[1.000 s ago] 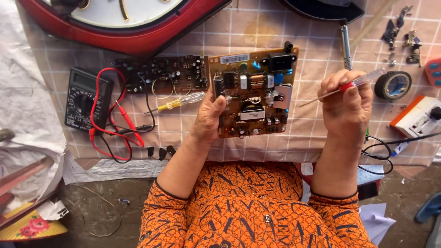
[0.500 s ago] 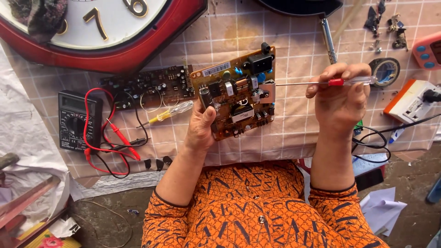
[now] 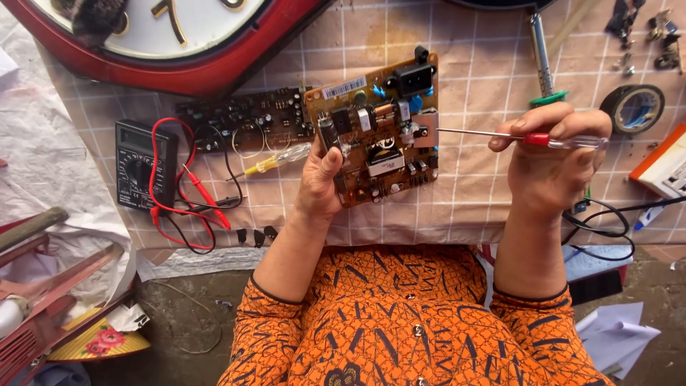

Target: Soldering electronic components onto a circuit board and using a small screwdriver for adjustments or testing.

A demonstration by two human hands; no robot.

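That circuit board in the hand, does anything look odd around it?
Nothing looks damaged. The circuit board is held tilted in the left hand, the right hand points a screwdriver at it, and a big red clock lies flat on the table.

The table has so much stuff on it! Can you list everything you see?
Circuit board: 1, brown, held up at centre.
Screwdriver: 1, red and clear handle, tip at the board.
Dark board: 1, black, lying left of centre.
Multimeter: 1, black, red and black leads, left.
Yellow screwdriver: 1, beside the dark board.
Clock: 1, red rim, top left.
Soldering iron: 1, green collar, top right.
Tape roll: 1, black, right.
Left hand: holds circuit board.
Right hand: holds screwdriver.
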